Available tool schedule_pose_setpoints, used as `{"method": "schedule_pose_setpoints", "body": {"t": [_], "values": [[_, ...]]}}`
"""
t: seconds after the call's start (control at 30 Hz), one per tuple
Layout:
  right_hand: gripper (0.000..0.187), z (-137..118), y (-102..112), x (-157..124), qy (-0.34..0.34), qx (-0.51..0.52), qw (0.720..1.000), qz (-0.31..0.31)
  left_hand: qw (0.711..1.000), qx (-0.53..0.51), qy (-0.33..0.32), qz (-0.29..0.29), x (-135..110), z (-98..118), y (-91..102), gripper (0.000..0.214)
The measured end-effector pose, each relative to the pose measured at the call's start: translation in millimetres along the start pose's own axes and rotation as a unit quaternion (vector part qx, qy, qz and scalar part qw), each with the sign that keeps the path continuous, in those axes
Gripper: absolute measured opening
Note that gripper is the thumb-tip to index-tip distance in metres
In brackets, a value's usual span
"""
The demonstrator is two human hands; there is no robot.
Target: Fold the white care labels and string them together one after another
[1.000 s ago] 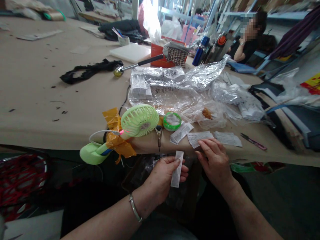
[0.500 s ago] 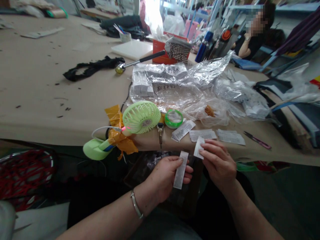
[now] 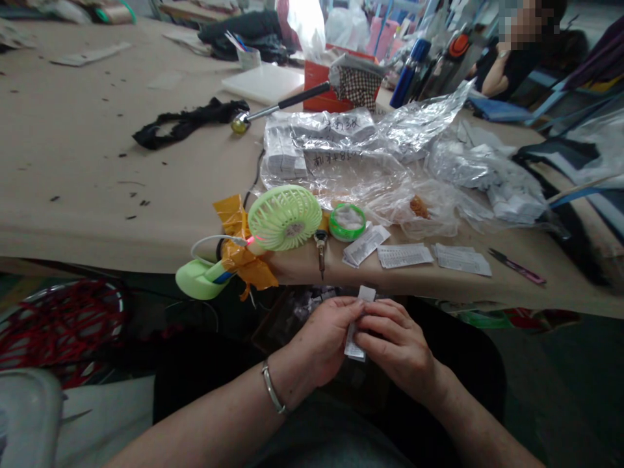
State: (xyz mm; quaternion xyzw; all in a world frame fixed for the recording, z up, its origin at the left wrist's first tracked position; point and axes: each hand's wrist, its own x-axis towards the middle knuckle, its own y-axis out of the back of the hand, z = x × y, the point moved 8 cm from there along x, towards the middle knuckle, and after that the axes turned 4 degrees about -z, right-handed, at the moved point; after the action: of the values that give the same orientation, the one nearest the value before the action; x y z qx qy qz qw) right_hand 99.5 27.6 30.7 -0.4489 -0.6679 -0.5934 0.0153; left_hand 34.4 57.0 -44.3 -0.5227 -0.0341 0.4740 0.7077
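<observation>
Just off the table's front edge, my left hand [image 3: 329, 335] pinches white printed labels [image 3: 355, 350] between thumb and fingers. My right hand [image 3: 397, 344] is closed over the same labels from the other side, its fingertips meeting my left thumb. The labels stand out above and below the fingers; how they overlap is hidden. On the table close by lie three small groups of labels: a fanned one [image 3: 365, 245], a middle stack [image 3: 404, 255] and a right stack [image 3: 462, 259]. A pair of thread snips [image 3: 517, 266] lies to their right.
A green fan [image 3: 285, 218] is taped to the table edge. Beside it are a soldering-iron-like tool [image 3: 320, 253], pointing down, and a round green-rimmed container [image 3: 347, 222]. Clear plastic bags [image 3: 361, 175] holding label bundles lie behind. Another person [image 3: 517, 52] sits at back right.
My right hand has brought its label left and down onto the one in my left hand; the two hands now meet. The view has shifted slightly.
</observation>
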Motion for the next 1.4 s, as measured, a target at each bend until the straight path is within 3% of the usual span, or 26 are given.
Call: {"method": "schedule_pose_setpoints", "body": {"t": [0.13, 0.27, 0.33, 0.4, 0.5, 0.63, 0.93, 1.07, 1.17, 1.27, 1.33, 1.4], "values": [[0.020, 3, 3, -4, -0.015, 0.015, 1.000, -0.016, 1.000, 0.009, 0.004, 0.012, 2, -3, 4.4, 0.018], [0.043, 48, 37, -24, -0.101, -0.097, 0.990, 0.029, 0.994, 0.067, 0.040, 0.073, 1, -8, 16.7, 0.015], [0.050, 81, 64, -42, -0.188, -0.225, 0.954, 0.064, 0.991, 0.087, 0.049, 0.085, 1, -8, 19.2, 0.014], [0.059, 110, 80, -58, -0.247, -0.309, 0.918, 0.038, 0.990, 0.095, 0.050, 0.089, 1, -9, 19.4, 0.013], [0.047, 130, 81, -74, -0.255, -0.355, 0.899, -0.025, 0.989, 0.100, 0.055, 0.095, 2, -11, 18.7, 0.015], [0.031, 128, 82, -82, -0.235, -0.359, 0.903, -0.014, 0.987, 0.108, 0.056, 0.104, 2, -11, 18.7, 0.015], [0.016, 129, 102, -85, -0.239, -0.263, 0.932, 0.074, 0.987, 0.119, 0.049, 0.100, -1, -11, 22.9, 0.015], [0.012, 111, 110, -75, -0.255, -0.222, 0.926, 0.170, 0.987, 0.123, 0.054, 0.090, -3, -13, 21.4, 0.017], [0.022, 74, 92, -50, -0.201, -0.124, 0.949, 0.210, 0.989, 0.115, 0.063, 0.071, -4, -15, 18.1, 0.018], [0.026, 27, 43, -15, -0.082, 0.012, 0.992, 0.099, 0.995, 0.075, 0.044, 0.048, -6, -13, 14.4, 0.018], [0.022, 3, 15, -3, -0.030, 0.038, 0.998, 0.044, 0.999, 0.038, 0.009, 0.035, -7, -8, 12.4, 0.014], [0.020, -8, -4, 0, -0.011, 0.042, 0.999, 0.025, 0.999, 0.014, -0.015, 0.032, -10, -4, 12.6, 0.008]]}}
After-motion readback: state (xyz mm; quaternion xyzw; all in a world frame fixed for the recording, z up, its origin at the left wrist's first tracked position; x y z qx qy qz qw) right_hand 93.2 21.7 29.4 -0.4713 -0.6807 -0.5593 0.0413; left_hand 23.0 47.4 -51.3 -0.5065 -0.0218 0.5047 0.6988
